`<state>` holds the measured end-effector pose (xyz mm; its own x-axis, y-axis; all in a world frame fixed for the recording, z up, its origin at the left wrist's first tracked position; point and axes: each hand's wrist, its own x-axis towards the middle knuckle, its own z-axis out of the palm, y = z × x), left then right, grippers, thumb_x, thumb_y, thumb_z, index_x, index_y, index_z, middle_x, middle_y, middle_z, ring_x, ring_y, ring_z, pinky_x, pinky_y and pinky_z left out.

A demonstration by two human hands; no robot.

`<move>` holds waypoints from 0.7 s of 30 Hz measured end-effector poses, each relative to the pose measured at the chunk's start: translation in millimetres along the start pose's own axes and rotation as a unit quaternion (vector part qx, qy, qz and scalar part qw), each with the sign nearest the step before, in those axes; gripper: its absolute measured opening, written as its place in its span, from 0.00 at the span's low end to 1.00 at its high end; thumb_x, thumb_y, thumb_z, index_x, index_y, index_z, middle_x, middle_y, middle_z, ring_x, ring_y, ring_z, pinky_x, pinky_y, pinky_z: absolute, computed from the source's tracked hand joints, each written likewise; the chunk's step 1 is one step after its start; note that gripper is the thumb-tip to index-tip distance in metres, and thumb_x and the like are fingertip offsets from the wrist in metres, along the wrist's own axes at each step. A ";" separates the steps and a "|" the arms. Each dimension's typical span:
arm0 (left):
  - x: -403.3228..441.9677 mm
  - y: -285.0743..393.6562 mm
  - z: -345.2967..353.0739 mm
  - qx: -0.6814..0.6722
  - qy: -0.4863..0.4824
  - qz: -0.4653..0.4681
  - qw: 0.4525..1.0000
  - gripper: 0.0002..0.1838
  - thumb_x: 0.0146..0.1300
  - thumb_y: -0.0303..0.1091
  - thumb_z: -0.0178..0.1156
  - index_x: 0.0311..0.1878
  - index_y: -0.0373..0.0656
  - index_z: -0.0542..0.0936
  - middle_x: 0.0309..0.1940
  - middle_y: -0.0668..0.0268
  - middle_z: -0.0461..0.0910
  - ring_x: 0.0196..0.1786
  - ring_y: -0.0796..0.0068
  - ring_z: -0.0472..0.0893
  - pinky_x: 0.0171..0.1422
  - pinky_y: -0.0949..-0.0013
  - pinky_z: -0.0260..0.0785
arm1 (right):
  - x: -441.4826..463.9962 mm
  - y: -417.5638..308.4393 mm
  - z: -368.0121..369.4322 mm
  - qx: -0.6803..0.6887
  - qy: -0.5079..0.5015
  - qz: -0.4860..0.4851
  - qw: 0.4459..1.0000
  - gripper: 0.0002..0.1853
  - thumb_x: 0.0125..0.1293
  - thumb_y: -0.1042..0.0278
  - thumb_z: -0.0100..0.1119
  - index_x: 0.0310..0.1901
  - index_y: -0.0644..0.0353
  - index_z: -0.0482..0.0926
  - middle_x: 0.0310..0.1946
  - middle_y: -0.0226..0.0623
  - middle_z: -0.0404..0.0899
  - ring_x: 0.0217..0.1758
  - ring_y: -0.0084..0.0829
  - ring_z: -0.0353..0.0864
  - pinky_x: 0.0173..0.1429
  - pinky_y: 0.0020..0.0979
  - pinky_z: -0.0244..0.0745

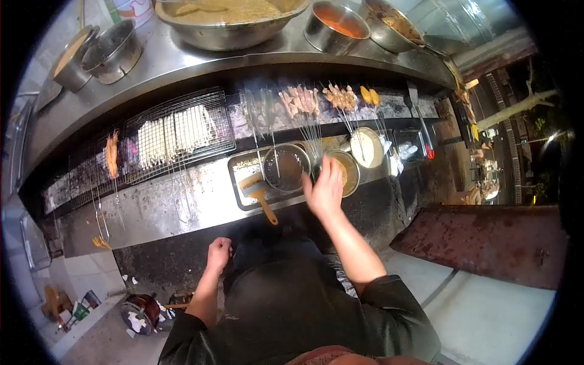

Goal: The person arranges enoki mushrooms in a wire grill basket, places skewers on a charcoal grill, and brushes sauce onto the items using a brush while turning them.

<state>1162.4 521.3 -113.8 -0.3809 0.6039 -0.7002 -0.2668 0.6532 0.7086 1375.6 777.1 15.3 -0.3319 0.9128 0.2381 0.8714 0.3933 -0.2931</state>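
Note:
My right hand (326, 187) reaches over the front of the grill, its fingers stretched out and the thumb apart. It is beside a dark-bottomed metal pot (287, 168) and a pot of brownish sauce (348, 173). Just beyond the fingertips are the metal ends of several meat skewers (300, 101). Near my waist, my left hand (219, 250) is curled into a loose fist, with nothing seen sticking out of it. A wide brush (260, 198) with a wooden handle rests on a metal tray (248, 207) left of the right hand.
White skewered food (176, 135) lies under a wire rack (226, 118). An orange skewer (112, 156) is at the left, with browned meat skewers (340, 97) and yellow pieces (370, 95) at the right. A large bowl (234, 33) and a red sauce pot (336, 27) stand behind.

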 end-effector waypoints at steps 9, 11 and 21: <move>17.3 -6.9 -5.9 -0.002 0.004 0.027 1.000 0.10 0.67 0.34 0.55 0.34 0.38 0.77 0.21 0.70 0.74 0.22 0.81 0.72 0.28 0.75 0.66 | 71.9 19.5 66.5 -0.103 -0.154 0.215 0.959 0.31 0.67 0.72 0.42 0.70 0.71 0.48 0.58 0.56 0.69 0.46 0.48 0.83 0.48 0.45 0.78; 17.6 -11.4 -10.0 0.000 0.007 0.026 1.000 0.10 0.67 0.34 0.55 0.34 0.38 0.77 0.21 0.70 0.74 0.22 0.81 0.72 0.28 0.75 0.66 | 71.4 29.1 70.8 -0.107 -0.137 0.213 0.962 0.26 0.67 0.71 0.41 0.66 0.71 0.57 0.53 0.55 0.74 0.46 0.49 0.83 0.49 0.46 0.78; 4.7 -17.8 -7.0 -0.012 0.070 -0.003 0.997 0.11 0.68 0.34 0.52 0.33 0.38 0.77 0.20 0.69 0.75 0.21 0.80 0.73 0.27 0.75 0.66 | 73.8 73.4 43.6 0.122 -0.107 0.113 0.980 0.14 0.68 0.64 0.47 0.36 0.66 0.79 0.35 0.51 0.83 0.36 0.47 0.83 0.42 0.42 0.77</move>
<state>1159.2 509.3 -129.1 -0.4995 0.5290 -0.6861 -0.2890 0.6448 0.7076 1399.3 878.1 -29.1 -0.2310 0.9716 -0.0512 0.8283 0.1688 -0.5342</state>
